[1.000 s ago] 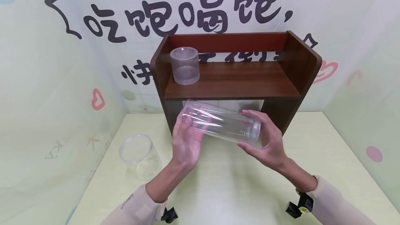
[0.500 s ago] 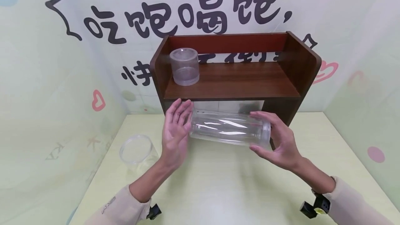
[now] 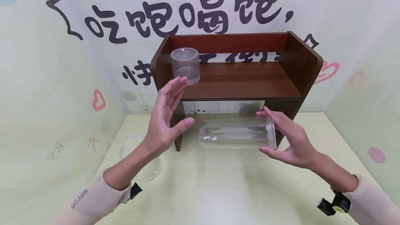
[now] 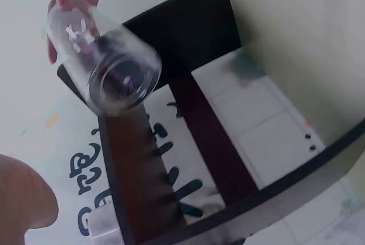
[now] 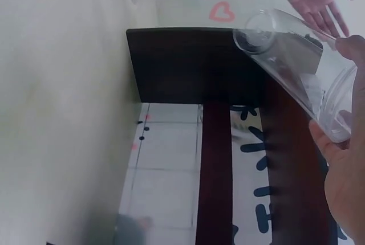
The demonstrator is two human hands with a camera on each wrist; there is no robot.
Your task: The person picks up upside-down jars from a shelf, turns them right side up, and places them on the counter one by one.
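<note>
Jar [image 3: 232,134] sideways, near side of shelf [image 3: 247,79]; your right hand [image 3: 295,143] grasps its right end. Your left hand [image 3: 162,124], at left, fingers extended, holds nothing. Step: apparently one-handed handling; next move likely needs a steady grasp.

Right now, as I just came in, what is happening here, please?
A person's right hand holds a tall clear jar sideways in front of the brown shelf. The left hand is open and apart from it. A shorter clear jar stands at the shelf's left end, and a clear container sits on the table, partly hidden behind the left forearm.
</note>
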